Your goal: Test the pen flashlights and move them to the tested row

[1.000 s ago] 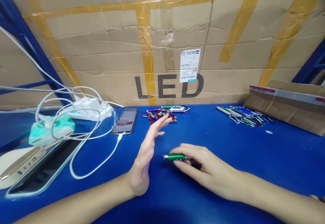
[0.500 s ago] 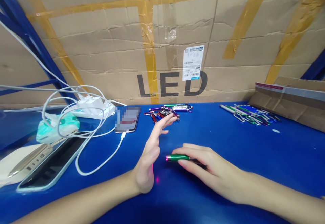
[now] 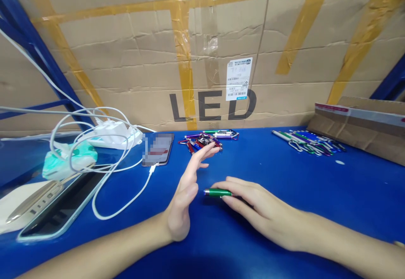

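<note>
My right hand (image 3: 253, 205) grips a small green laser pointer (image 3: 218, 192) between thumb and fingers, just above the blue table. The pointer lies roughly level, its silver tip toward my left palm, with a faint bluish tint at the end. My left hand (image 3: 188, 194) stands upright on edge, fingers stretched out and holding nothing, its palm turned to the pointer. A short gap separates the palm from the tip. Behind my left fingertips lies a pile of coloured metal pointers with clips (image 3: 205, 140). The rear part of the green pointer is hidden in my right hand.
Another bunch of pointers with carabiners (image 3: 310, 142) lies at the back right, beside an open cardboard box (image 3: 360, 127). On the left are a charging phone (image 3: 158, 150), a second phone (image 3: 63, 207), a power strip (image 3: 110, 133) and looping white cables. A large carton (image 3: 142, 60) stands behind.
The red glow at the pointer's tip and the red spots on the table and my left palm are gone. Both hands keep nearly the same pose; the view has shifted slightly.
</note>
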Action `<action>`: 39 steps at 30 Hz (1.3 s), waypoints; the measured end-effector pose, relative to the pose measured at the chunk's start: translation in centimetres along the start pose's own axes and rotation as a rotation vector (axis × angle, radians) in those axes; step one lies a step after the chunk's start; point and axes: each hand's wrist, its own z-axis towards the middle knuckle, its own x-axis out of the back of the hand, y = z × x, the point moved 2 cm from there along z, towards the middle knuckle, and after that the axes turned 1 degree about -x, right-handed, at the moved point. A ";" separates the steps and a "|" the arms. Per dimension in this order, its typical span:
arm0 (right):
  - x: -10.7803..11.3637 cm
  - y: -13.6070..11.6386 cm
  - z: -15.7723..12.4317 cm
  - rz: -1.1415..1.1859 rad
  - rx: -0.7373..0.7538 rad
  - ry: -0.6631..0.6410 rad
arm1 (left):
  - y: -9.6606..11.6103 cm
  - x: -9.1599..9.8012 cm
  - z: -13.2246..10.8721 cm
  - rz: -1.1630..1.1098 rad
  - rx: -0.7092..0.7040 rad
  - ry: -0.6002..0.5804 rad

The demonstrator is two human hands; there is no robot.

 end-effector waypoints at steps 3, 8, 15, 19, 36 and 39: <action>0.0 -0.1 -0.1 -0.015 0.005 0.021 | -0.1 0.1 -0.1 -0.005 0.010 0.001; 0.1 -0.1 -0.2 -0.009 0.029 0.025 | 0.2 0.0 0.0 -0.001 0.017 0.018; -0.1 0.0 -0.3 -0.026 0.045 0.025 | 0.4 -0.1 0.2 0.017 0.007 0.002; 0.0 0.0 -0.1 -0.042 0.018 0.005 | 0.2 0.1 0.0 0.033 0.000 -0.012; 0.1 -0.4 0.0 -0.050 0.053 -0.011 | 0.0 0.1 0.1 0.050 -0.026 -0.041; 0.1 -0.5 0.0 -0.057 0.054 -0.014 | -0.1 0.1 0.1 0.056 -0.031 -0.036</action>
